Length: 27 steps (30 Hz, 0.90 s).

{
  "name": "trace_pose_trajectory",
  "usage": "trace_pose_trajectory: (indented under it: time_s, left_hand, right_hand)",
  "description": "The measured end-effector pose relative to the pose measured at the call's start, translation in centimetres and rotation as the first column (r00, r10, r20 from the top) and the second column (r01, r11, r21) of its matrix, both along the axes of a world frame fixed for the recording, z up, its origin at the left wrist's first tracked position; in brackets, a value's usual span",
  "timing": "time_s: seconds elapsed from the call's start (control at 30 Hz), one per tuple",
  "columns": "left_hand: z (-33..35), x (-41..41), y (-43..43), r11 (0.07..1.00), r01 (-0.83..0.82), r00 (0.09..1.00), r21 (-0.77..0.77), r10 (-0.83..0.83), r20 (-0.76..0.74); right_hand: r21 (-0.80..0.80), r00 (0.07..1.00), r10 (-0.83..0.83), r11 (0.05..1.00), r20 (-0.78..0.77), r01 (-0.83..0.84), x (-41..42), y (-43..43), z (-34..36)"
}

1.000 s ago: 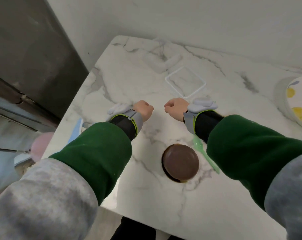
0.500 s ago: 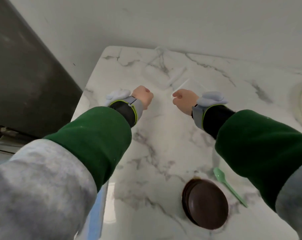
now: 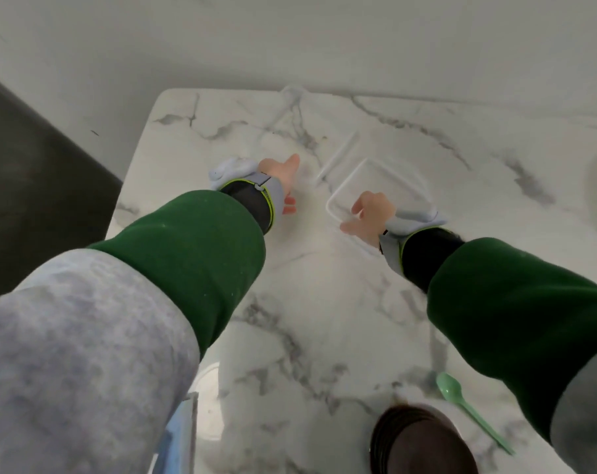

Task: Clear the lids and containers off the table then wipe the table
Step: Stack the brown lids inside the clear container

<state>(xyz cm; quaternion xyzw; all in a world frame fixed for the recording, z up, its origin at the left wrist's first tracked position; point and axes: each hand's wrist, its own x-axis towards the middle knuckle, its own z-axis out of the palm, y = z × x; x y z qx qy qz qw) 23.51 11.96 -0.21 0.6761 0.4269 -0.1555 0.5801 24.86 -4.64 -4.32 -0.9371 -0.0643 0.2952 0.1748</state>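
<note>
At the far side of the desk (image 3: 324,302), the clear rectangular lid (image 3: 392,181) lies flat. Your right hand (image 3: 370,213) is at its near corner, fingers loosely spread, gripping nothing. Your left hand (image 3: 283,176) hovers open beside it. Clearing looks barely begun; next, pinch that thin rim firmly.

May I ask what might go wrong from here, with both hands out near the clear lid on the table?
1. The clear lid lies flat on the marble table; the right hand, over its near corner, may slide it rather than lift it.
2. The thin clear piece beside it barely shows against the marble and could be missed.
3. Drawing back, the right sleeve might sweep the green spoon.
</note>
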Motion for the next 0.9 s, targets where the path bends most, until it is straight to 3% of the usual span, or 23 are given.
trace_pose_trajectory:
  time_s: [0.17, 0.3, 0.53, 0.9]
  left_hand:
    - [-0.4, 0.3, -0.3, 1.000, -0.010, 1.000, -0.028, 0.010, 0.013]
    - [-0.3, 0.4, 0.3, 0.990, -0.105, 0.991, -0.096, 0.112, 0.075]
    - [1.4, -1.6, 0.9, 0.968, -0.197, 0.953, -0.157, 0.227, 0.200]
    - [5.7, -7.1, -1.3, 0.974, -0.161, 0.931, -0.158, 0.203, 0.302]
  right_hand:
    - [-0.101, 0.995, 0.094, 0.990, -0.019, -0.096, -0.3, 0.4, -1.4]
    - [-0.205, 0.973, 0.229, 0.954, 0.023, -0.220, -0.4, 0.5, -1.4]
    - [-0.267, 0.948, 0.307, 0.923, 0.083, -0.276, -1.6, 0.3, -0.3]
    - [-0.281, 0.762, 0.550, 0.834, 0.343, -0.475, -6.9, -1.0, 4.4]
